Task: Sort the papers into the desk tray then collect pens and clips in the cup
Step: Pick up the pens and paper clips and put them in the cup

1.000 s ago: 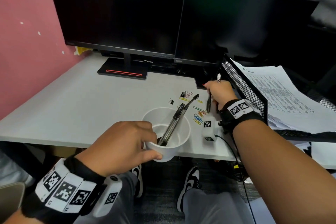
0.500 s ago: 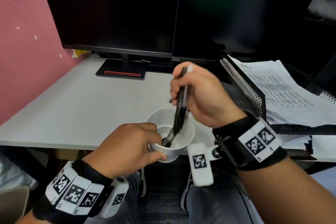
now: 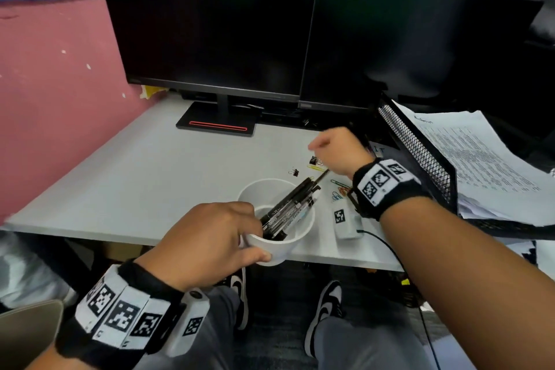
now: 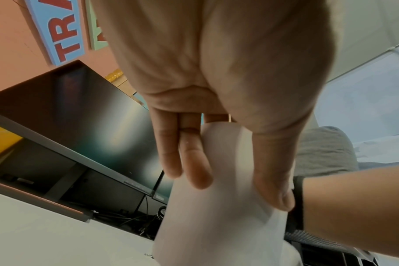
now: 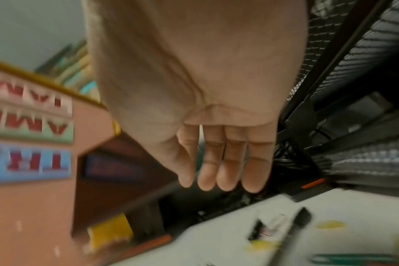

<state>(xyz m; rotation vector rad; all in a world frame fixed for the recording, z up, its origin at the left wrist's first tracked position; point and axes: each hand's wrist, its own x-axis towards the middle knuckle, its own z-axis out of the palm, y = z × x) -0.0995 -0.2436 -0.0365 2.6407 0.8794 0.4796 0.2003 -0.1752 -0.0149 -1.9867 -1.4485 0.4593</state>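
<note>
My left hand grips the white cup at the desk's front edge; in the left wrist view its fingers and thumb wrap the cup. Several black pens lean in the cup. My right hand hovers with straight fingers and nothing in it above coloured paper clips and small black binder clips. In the right wrist view the right hand hangs over blurred binder clips. Printed papers lie in the black mesh tray.
Two dark monitors stand at the back of the white desk, with a pink wall at left. A cable runs from my right wrist over the desk edge. My legs and shoes are below.
My right hand dropped the black pens into the cup, let go, and moved back toward the clips with straight fingers. The left hand kept its hold on the cup.
</note>
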